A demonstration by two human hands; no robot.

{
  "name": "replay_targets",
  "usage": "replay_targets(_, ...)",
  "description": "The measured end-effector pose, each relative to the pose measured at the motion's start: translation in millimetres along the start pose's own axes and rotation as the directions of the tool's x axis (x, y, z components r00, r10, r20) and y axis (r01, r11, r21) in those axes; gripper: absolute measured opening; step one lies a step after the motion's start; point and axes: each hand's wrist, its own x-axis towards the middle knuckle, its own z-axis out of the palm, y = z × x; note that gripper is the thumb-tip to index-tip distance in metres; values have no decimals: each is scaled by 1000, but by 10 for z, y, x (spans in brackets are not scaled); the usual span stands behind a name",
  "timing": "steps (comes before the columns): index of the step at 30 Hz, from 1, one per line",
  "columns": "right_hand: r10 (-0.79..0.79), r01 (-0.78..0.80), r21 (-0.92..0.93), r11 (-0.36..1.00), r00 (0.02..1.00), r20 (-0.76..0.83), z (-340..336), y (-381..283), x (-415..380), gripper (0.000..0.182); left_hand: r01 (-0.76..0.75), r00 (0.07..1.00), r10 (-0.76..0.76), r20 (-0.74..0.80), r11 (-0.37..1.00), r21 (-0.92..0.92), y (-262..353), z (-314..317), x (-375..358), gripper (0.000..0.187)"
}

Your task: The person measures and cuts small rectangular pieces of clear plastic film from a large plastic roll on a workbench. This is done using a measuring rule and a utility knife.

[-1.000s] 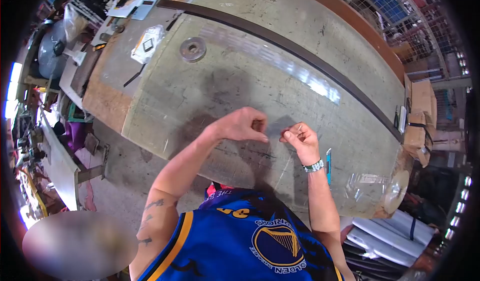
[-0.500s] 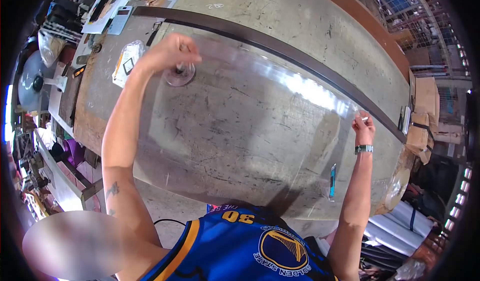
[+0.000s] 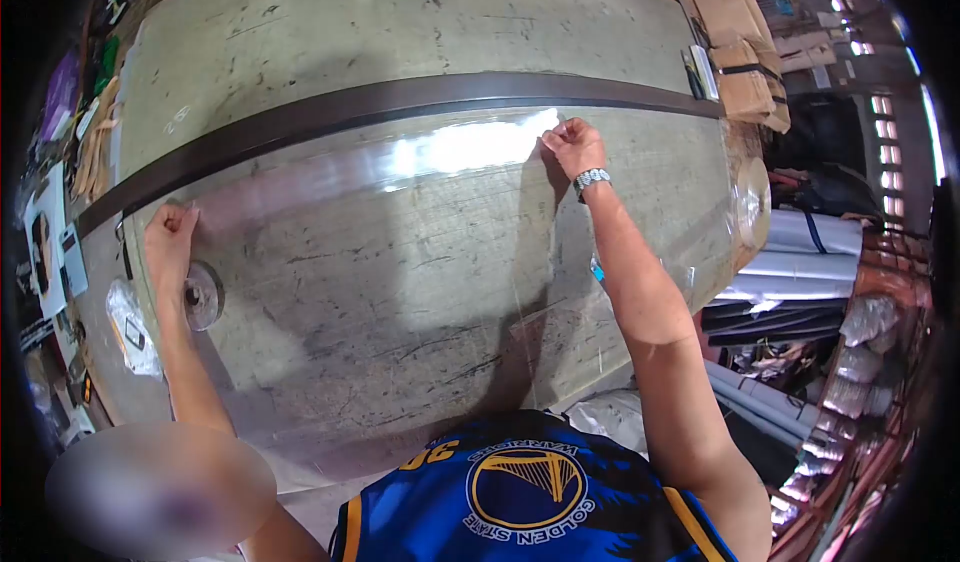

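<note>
A clear, shiny plastic strip [image 3: 330, 170] stretches across the worktable [image 3: 400, 282], between my two hands. My left hand [image 3: 172, 237] pinches its left end, fingertips pressed together. At the other end, the thumb and fingers of my right hand [image 3: 576, 148] close on the strip beside a bright glare. Along the strip's far edge lies a long dark brown bar [image 3: 400, 102]. Just below my left hand is a round clear roll [image 3: 204, 297], partly behind the wrist. A blue-handled tool [image 3: 598, 271] shows beside my right forearm, which covers most of it.
A clear plastic packet [image 3: 130, 327] lies left of my left forearm. Cardboard pieces [image 3: 735, 22] stack at the far right corner, near pliers-like tools [image 3: 692, 72]. Wrapped grey rolls [image 3: 790, 247] stand beyond the table's right edge.
The view has swung to the right. My left hand has come down toward the table with the strip's left end; the strip now lies lower, close along the dark bar. My right hand still grips its end.
</note>
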Motion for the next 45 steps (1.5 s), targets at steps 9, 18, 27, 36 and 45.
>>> replay_targets(9, -24, -6, -195, 981, 988, -153, -77, -73, -157, 26, -51, 944, 74, -321, 996, 77, -349, 146, 31, 23)
replay_targets(18, -107, 103, -48, 994, 989, -105, -426, 56, -308, 26, -101, 904, 107, -414, 994, 39, -503, 112, 55, 34)
replay_targets(27, -131, 33, -490, 871, 977, -168, -1645, 481, -2370, 21, -202, 977, 207, 41, 974, -101, 1254, 898, -1831, 26)
replay_targets(36, -130, 70, -487, 871, 987, -90, -1488, 949, -2865, 20, -747, 630, 720, 290, 664, -26, 3137, 2720, -3465, 38)
replay_targets(45, -136, 144, -92, 985, 987, 88, -1894, 1157, -2253, 11, -343, 683, 373, 628, 923, -175, 2402, 1944, -3798, 18)
